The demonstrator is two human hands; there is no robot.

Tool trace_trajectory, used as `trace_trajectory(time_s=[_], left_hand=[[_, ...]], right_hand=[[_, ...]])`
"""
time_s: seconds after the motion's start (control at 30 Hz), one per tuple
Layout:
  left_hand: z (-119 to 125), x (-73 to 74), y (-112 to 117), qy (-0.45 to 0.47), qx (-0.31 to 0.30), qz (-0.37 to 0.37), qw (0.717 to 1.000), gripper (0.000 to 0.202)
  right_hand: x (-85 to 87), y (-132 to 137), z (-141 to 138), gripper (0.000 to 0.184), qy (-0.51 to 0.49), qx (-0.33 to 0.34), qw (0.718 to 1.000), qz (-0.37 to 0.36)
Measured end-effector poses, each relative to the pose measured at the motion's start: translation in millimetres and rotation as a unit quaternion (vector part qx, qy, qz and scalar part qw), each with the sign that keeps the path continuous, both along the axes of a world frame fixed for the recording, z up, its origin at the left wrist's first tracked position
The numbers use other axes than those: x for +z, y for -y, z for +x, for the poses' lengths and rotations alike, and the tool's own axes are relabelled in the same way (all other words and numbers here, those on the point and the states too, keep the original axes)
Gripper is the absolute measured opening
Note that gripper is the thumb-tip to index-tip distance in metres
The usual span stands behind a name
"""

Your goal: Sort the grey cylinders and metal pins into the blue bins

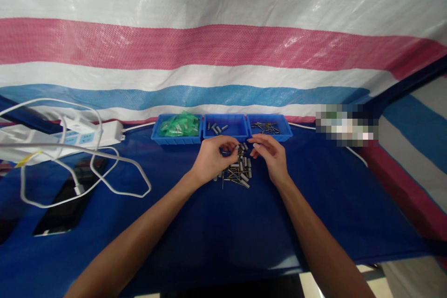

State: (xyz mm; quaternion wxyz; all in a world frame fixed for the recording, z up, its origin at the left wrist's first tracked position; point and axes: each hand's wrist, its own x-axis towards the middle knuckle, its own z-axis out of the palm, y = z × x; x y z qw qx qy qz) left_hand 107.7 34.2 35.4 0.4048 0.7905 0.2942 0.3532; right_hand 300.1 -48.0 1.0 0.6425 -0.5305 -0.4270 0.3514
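"Grip first: what's held?"

"Left hand [215,160]: thumb and forefinger closed, apparently on a small grey cylinder [236,147]. Right hand [271,153]: loosely curled; whether it has anything, I can't tell."

"How would that piece handle?"

"Light and stiff, I'd judge, perhaps slippery (smooth round sides tend to roll). Pinch it mid-barrel, clear of any thin pin, which might bend."

"And the others?"

"Loose pile [244,177] on the blue tabletop [223,233], just below the hands; more cylinders [218,129] in the middle tray [237,122] beyond."
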Motion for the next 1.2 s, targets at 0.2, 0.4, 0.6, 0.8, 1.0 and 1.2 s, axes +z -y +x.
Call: trace_trajectory(time_s=[0.2,0.4,0.6,0.8,1.0,1.2], left_hand=[[3.4,2.0,-2.0,0.110,-0.032,-0.228,0.967,0.032],[0.8,0.1,-6.0,0.121,-0.038,-0.245,0.961,0.040],[0.3,-2.9,-6.0,0.128,-0.061,-0.249,0.958,0.037],[0.1,-3.3,-4.2,0.127,-0.062,-0.256,0.956,0.030],[-2.1,-1.4,-5.0,0.097,-0.080,-0.191,0.974,0.020],[-2.9,4.3,-4.3,0.096,-0.069,-0.152,0.981,0.022]], right_hand=[[1.9,1.0,-4.7,0.030,0.007,0.030,0.999,-0.011],[6.0,2.7,-8.8,0.035,0.006,0.044,0.999,-0.020],[7.4,3.4,-11.0,0.037,-0.007,0.073,0.997,-0.031],[5.9,3.2,-9.4,0.032,-0.026,0.072,0.996,-0.045],[6.2,2.8,-8.2,0.029,-0.028,0.072,0.996,-0.044],[4.1,1.9,-10.1,0.030,-0.017,0.091,0.994,-0.054]])
